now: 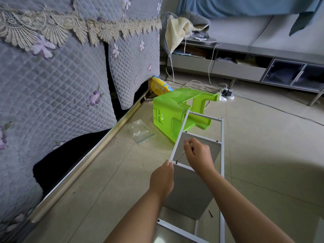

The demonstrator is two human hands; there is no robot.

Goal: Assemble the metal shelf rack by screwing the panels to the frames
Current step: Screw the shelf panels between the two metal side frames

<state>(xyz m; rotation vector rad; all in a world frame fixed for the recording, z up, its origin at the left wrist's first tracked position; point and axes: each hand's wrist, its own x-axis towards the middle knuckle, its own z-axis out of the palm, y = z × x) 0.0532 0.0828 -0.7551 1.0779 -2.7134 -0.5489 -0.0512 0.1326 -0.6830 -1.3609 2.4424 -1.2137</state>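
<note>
Gripping frame rail, left hand, screw beside fingertips, right hand pinching tool.

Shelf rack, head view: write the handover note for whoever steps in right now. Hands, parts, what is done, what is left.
Left hand grips the near-left bar of the white frame beside a dark screw.
Right hand pinches a small tool or screw above that corner; too small to tell which.
Rack lies on the floor against a tipped green stool. Two grey panels sit in the frame, with screws showing at their corners.
A loose screw lies on the tiles; a clear bag is to the left.
Left: finish this corner, then the lower frame section.
</note>
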